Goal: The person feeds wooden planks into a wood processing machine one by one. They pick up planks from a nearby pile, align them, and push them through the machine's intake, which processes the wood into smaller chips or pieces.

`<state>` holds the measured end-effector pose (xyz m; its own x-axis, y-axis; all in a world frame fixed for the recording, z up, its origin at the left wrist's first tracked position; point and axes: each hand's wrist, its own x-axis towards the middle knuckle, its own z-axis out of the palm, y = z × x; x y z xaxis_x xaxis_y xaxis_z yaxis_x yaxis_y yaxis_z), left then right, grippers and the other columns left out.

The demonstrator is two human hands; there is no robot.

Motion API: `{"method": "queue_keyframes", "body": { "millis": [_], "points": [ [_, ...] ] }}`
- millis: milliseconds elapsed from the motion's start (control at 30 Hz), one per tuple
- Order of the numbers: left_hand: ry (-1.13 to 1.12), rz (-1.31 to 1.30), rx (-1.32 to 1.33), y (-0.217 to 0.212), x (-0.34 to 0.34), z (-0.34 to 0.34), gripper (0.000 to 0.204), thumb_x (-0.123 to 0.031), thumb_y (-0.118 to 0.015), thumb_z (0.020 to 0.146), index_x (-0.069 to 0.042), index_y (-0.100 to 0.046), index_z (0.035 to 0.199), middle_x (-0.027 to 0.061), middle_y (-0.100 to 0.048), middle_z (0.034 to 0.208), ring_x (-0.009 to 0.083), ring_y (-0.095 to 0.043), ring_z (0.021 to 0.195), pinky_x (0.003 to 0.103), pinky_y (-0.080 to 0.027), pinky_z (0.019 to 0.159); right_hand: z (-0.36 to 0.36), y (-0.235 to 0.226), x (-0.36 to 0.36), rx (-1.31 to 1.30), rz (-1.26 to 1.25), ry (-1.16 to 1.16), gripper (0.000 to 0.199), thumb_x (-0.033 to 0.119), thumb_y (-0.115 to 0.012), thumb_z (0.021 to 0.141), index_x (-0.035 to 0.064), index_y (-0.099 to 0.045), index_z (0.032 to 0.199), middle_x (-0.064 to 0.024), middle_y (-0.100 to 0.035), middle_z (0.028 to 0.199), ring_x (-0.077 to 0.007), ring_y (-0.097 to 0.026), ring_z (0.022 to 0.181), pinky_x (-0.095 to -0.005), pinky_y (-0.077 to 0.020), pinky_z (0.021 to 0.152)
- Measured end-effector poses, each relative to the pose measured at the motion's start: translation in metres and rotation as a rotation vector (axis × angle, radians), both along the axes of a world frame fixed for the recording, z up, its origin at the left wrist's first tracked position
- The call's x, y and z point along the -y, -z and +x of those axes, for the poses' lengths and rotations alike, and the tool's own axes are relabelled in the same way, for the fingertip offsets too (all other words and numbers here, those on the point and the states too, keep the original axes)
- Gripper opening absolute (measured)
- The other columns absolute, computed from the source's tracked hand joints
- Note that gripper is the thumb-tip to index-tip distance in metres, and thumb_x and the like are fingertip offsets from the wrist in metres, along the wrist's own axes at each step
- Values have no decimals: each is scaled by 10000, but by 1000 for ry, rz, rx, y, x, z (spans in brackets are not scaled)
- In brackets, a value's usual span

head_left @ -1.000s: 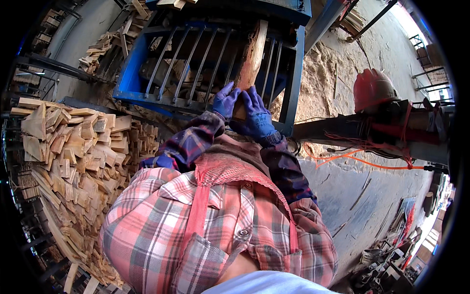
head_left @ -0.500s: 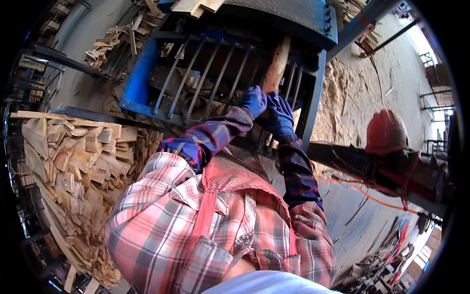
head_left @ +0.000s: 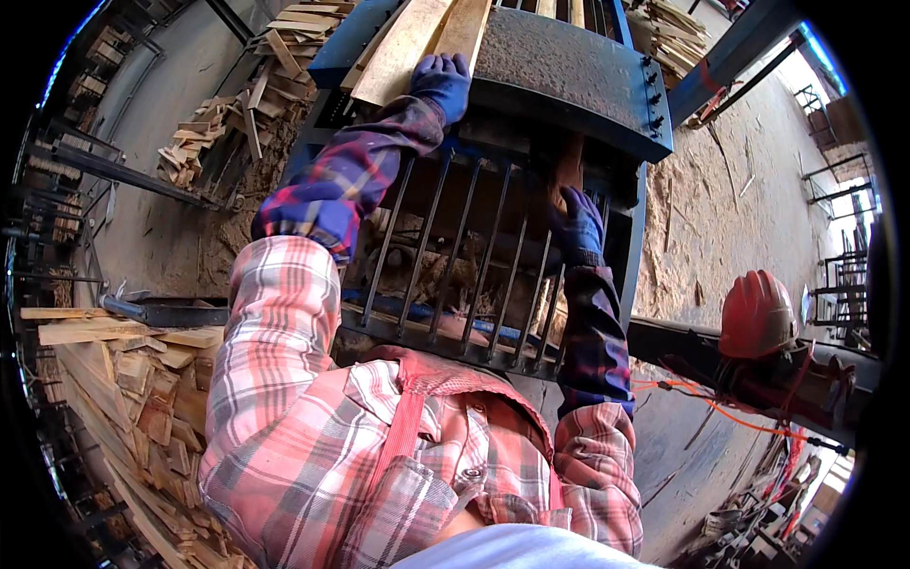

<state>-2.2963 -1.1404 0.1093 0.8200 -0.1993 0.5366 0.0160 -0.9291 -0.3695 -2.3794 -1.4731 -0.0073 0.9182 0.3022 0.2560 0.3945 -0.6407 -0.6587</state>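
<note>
Both my hands wear blue work gloves. My left hand (head_left: 441, 85) is stretched far forward, its fingers curled over the near end of a pale board (head_left: 464, 30). Another pale board (head_left: 406, 52) lies beside that one, on top of the blue machine (head_left: 578, 66). Lower and to the right, my right hand (head_left: 576, 228) is closed on the near end of a brownish piece of wood (head_left: 567, 166). The far end of this piece runs into the dark opening under the machine's hood and is hidden there. Below it lie the parallel metal bars (head_left: 462, 242) of the machine's grate.
A large stack of wood offcuts (head_left: 156, 408) stands at my left. More scrap wood (head_left: 213, 128) is heaped at the far left. To the right, a red hard hat (head_left: 756, 313) sits on a dark beam, near an orange cord (head_left: 720, 408). Sawdust (head_left: 706, 218) covers the floor there.
My left hand has let go of the brownish wood and reached up to the boards on the machine. The brownish wood has gone deeper into the opening, my right hand following it forward.
</note>
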Motion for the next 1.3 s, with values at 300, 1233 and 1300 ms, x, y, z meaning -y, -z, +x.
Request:
{"method": "queue_keyframes", "body": {
  "millis": [300, 1233, 1300],
  "points": [
    [366, -367, -342, 27, 173, -289, 779, -363, -744, 676, 15, -501, 1313, 237, -411, 1416, 396, -373, 1345, 444, -435, 1021, -80, -40, -47, -645, 1251, -27, 492, 409, -620, 921, -13, -584, 1171, -92, -662, 1018, -201, -635, 885, -315, -524, 791],
    [-89, -792, -387, 115, 113, -180, 443, -449, -671, 803, -31, -650, 949, 239, -635, 979, 420, -629, 895, 483, -510, 771, -106, 24, -36, 216, -178, -270, 782, 439, -744, 704, 135, -482, 1375, -138, -460, 1437, -359, -451, 1285, -453, -306, 1103],
    [136, -451, 81, 30, 79, -138, 528, -425, -693, 764, -37, -595, 1108, 216, -568, 1194, 380, -566, 1081, 509, -464, 869, -81, 26, -39, 295, -169, -244, 814, 425, -763, 680, 104, -479, 1372, -143, -455, 1444, -346, -480, 1236, -442, -336, 1069]
  ]
}}
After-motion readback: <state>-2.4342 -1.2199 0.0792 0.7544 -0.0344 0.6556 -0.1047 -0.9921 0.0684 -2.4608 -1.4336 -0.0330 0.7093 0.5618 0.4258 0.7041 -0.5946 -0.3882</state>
